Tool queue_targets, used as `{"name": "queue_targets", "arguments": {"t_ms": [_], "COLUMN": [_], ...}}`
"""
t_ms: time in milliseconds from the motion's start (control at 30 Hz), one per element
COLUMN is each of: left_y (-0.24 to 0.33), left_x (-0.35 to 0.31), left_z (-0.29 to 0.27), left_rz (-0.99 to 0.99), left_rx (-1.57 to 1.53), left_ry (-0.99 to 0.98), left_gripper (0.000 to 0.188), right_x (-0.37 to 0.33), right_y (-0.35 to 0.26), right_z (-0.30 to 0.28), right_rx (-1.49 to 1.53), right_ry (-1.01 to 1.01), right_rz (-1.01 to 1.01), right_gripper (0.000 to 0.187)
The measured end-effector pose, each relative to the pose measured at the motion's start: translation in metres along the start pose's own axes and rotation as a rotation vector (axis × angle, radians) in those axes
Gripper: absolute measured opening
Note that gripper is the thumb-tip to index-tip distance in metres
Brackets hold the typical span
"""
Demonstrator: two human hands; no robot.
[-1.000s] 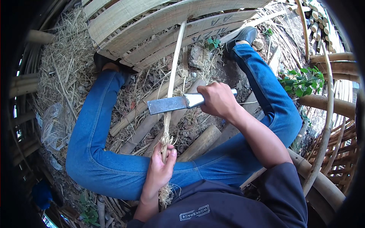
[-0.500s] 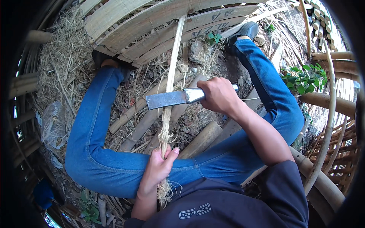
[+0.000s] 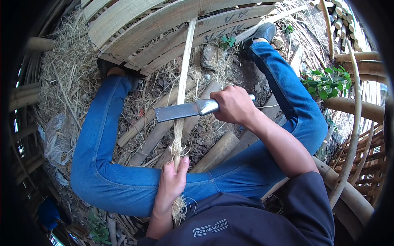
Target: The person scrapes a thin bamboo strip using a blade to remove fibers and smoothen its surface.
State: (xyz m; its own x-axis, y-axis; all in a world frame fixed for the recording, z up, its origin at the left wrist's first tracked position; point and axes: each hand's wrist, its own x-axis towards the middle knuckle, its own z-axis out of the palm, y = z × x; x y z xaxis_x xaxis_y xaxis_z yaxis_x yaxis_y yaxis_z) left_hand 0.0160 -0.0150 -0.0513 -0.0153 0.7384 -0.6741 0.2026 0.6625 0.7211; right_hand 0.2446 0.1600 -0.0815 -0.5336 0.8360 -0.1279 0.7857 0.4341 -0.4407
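Note:
A long pale strip of bamboo or wood (image 3: 185,69) runs from slatted boards at the far side down toward my lap. My left hand (image 3: 172,180) is closed round its near part, thumb along it, just below a frayed, shredded patch (image 3: 176,148). More loose fibres (image 3: 179,208) hang below that hand. My right hand (image 3: 234,105) grips the handle of a knife with a broad rectangular metal blade (image 3: 177,112). The blade lies crosswise over the strip, a little beyond the frayed patch. Whether its edge bites into the strip cannot be made out.
Slatted wooden boards (image 3: 143,30) stand at the far side, between my feet. Bamboo pieces (image 3: 216,151), a stone (image 3: 213,57) and dry straw (image 3: 65,61) cover the ground. A clear plastic bag (image 3: 57,137) lies left; bamboo poles (image 3: 356,110) and a leafy plant (image 3: 328,84) are right.
My right hand has drawn the knife slightly nearer along the strip, and the blade's angle has shifted a little. My left hand keeps its hold on the strip.

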Motion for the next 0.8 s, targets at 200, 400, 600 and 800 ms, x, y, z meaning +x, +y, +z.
{"name": "queue_targets", "arguments": {"t_ms": [200,400,600,800], "left_y": [-0.013,-0.001,-0.013,-0.018], "left_x": [0.003,0.003,0.003,0.003], "left_z": [0.000,0.001,0.001,0.004], "left_rz": [0.080,0.089,0.081,0.157], "left_rx": [0.001,0.074,0.224,0.078], "left_ry": [-0.024,0.000,0.047,0.048], "left_gripper": [0.042,0.046,0.048,0.044], "right_x": [0.010,0.010,0.008,0.005], "right_y": [0.009,0.003,0.003,-0.005], "right_z": [0.005,0.008,-0.002,0.003], "right_rx": [0.015,0.018,-0.007,-0.027], "right_ry": [0.055,0.018,-0.015,-0.009], "right_rz": [0.084,0.112,0.117,0.079], "right_gripper": [0.008,0.007,0.009,0.008]}}
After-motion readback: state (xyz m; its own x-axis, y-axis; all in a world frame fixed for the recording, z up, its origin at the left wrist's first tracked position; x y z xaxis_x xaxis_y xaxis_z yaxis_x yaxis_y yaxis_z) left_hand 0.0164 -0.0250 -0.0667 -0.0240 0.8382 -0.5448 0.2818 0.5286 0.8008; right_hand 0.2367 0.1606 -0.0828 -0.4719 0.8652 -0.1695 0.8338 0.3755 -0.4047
